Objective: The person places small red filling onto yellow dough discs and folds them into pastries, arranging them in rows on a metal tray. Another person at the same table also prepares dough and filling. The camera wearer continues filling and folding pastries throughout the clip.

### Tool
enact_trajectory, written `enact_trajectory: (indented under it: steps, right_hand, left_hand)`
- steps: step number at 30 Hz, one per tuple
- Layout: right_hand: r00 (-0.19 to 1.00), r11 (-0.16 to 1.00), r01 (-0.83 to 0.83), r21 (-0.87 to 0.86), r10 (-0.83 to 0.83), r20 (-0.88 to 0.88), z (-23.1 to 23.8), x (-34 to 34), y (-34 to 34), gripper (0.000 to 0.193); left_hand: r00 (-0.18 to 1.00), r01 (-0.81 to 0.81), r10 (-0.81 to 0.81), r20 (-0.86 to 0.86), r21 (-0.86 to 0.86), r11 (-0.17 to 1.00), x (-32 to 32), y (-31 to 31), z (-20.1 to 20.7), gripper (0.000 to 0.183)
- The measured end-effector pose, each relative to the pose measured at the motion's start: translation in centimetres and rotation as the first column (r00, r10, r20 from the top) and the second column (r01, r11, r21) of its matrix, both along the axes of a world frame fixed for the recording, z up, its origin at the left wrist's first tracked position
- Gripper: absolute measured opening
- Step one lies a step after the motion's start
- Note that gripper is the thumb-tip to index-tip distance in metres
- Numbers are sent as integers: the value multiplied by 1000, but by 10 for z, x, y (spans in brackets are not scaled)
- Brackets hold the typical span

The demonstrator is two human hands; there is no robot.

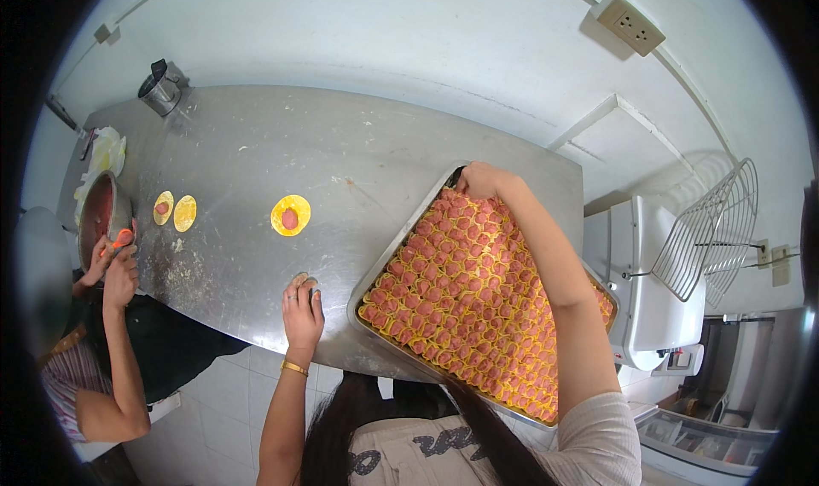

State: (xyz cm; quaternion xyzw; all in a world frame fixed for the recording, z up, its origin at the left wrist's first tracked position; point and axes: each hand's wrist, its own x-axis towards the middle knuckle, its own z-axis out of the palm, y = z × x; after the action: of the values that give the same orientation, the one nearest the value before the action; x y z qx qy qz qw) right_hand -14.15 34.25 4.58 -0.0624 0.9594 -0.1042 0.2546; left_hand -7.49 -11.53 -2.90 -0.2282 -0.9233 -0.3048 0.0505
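Observation:
A large metal tray (381,270) holds tight rows of dumplings (461,264), each a yellow wrapper round pink filling with its top uncovered. My right hand (479,182) reaches over to the tray's far corner, fingers closed and pointing down; whatever they pinch is hidden beneath the hand. At the table's near edge, left of the tray, my left hand (302,312) is open with its fingers loosely bent, holding nothing. Beyond it on the table lies a round yellow wrapper (280,222) with a lump of pink filling (291,219) on it.
At the left, a co-worker's hands (119,269) hold an orange-handled tool (122,239) by a metal bowl (119,198) of pink filling. Two more wrappers (185,214) lie nearby, one with filling. A metal cup (160,91) stands at the back left. A wire rack (712,230) hangs at the right.

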Motion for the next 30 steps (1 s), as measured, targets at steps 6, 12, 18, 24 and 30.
enact_trajectory:
  steps: [6,12,18,24,30]
  right_hand:
    - [998,996,58,-61,-58,1,-4,-2,5,33]
    - [991,992,128,-2,-128,46,4,-5,-3,26]
    - [974,981,192,-3,-190,126,9,-10,-10,32]
    - [958,969,247,0,-244,150,17,-17,-10,32]
    - [924,956,277,96,-293,245,29,-16,-24,35]
  left_hand:
    - [1000,6,-6,0,-10,1000,0,1,1,21]
    - [1000,8,-8,0,-13,1000,0,1,4,21]
    - [1000,15,-15,-6,8,1000,-1,1,2,20]
    - [987,-162,163,16,226,961,-31,-4,-6,19]
    - [896,-434,443,-21,168,885,-87,-1,-9,22]
